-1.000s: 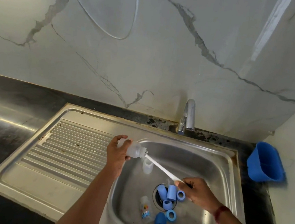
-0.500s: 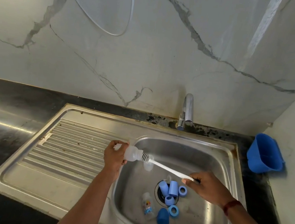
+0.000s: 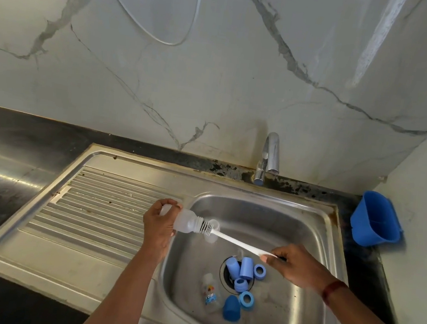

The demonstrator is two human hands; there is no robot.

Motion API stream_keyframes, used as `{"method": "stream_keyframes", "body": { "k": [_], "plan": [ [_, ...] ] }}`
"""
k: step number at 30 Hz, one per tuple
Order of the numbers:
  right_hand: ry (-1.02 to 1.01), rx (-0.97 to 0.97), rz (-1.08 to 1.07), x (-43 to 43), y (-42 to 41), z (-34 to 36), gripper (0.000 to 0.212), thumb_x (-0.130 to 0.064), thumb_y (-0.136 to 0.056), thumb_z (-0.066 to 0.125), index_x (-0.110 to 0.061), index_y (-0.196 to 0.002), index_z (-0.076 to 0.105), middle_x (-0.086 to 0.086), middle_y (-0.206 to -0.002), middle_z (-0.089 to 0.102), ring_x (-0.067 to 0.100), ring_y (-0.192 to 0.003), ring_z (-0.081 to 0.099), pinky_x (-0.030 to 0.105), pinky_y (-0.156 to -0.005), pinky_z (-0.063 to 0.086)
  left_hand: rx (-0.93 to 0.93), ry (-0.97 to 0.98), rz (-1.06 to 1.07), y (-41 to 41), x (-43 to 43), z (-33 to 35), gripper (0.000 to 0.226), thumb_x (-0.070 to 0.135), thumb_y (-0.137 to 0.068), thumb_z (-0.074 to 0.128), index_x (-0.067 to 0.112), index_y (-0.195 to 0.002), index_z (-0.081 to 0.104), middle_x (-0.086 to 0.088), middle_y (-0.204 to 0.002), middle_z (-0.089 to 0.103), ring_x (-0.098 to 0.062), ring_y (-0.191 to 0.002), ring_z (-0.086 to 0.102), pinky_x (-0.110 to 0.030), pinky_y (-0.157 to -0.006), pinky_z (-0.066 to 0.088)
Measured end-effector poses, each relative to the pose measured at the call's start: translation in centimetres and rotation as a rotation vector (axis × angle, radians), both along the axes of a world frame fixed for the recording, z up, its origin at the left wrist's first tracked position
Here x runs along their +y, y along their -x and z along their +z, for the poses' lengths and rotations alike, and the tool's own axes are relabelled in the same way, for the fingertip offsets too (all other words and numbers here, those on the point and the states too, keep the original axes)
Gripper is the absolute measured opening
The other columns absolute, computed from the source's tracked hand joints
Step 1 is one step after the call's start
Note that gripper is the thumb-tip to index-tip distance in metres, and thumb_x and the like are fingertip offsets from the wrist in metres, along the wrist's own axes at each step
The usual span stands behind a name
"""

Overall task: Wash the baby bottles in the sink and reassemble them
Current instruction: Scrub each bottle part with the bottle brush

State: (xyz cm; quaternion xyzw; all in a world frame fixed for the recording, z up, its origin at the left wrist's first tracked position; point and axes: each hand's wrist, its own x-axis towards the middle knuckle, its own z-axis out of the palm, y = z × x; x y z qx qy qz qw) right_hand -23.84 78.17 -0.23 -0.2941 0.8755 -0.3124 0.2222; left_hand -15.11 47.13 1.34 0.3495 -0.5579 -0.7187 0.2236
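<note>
Gripping the clear bottle sideways over the left edge of the sink, the left hand curls its fingers round the base. And the right hand pinches the white brush handle (bristles at the bottle's mouth); blue caps lie by the drain.

The drainboard lay left of the basin, the tap behind it, the caps inside it, the tub to its right.

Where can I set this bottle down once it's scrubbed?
The ribbed drainboard left of the basin is bare, as is its flat front strip. Inside, the floor between the blue caps and rings and the right wall is free. Around the drain it is crowded: caps, rings, and a labelled bottle lying just left of them.
</note>
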Motion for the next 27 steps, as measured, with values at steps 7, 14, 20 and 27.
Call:
{"method": "stream_keyframes", "body": {
  "k": [7,14,20,27],
  "plan": [
    [0.099,-0.044,0.024,-0.7,0.8,0.3,0.058,-0.048,-0.091,0.063,-0.013,-0.052,0.037,-0.006,-0.051,0.027,0.007,-0.048,0.027,0.023,-0.051,0.026,0.015,-0.026,0.058,0.7,-0.8,0.0,0.016,0.005,-0.084,0.071,0.019,-0.085,0.064,0.0,-0.088,0.063,-0.022,-0.08,0.062,-0.024,-0.049,0.046],
    [0.093,0.001,-0.1,-1.1,1.8,-0.5,0.054,-0.047,-0.091,0.062,-0.015,-0.055,0.038,-0.008,-0.051,0.029,0.006,-0.049,0.028,0.023,-0.052,0.03,0.0,-0.319,0.172,0.9,-0.6,0.2,0.017,0.019,-0.09,0.07,0.019,-0.101,0.057,-0.007,-0.105,0.06,-0.023,-0.089,0.06,-0.021,-0.045,0.05],
    [0.113,0.073,-0.26,-1.7,0.7,-0.5,0.051,-0.046,-0.092,0.06,-0.021,-0.054,0.038,-0.008,-0.048,0.032,0.005,-0.048,0.031,0.023,-0.051,0.031,0.094,-0.747,0.133,0.8,1.1,0.2,0.036,0.025,-0.094,0.066,0.009,-0.12,0.049,-0.019,-0.112,0.057,-0.027,-0.09,0.06,-0.027,-0.051,0.057],
    [0.137,0.279,-0.261,-0.9,-1.3,-1.3,0.049,-0.054,-0.091,0.054,-0.021,-0.058,0.042,-0.008,-0.05,0.04,0.01,-0.046,0.037,0.023,-0.049,0.034,-0.035,-0.475,0.059,1.5,3.1,0.2,0.035,0.032,-0.091,0.07,0.014,-0.115,0.051,-0.01,-0.105,0.061,-0.021,-0.086,0.062,-0.03,-0.063,0.051]
  ]
}}
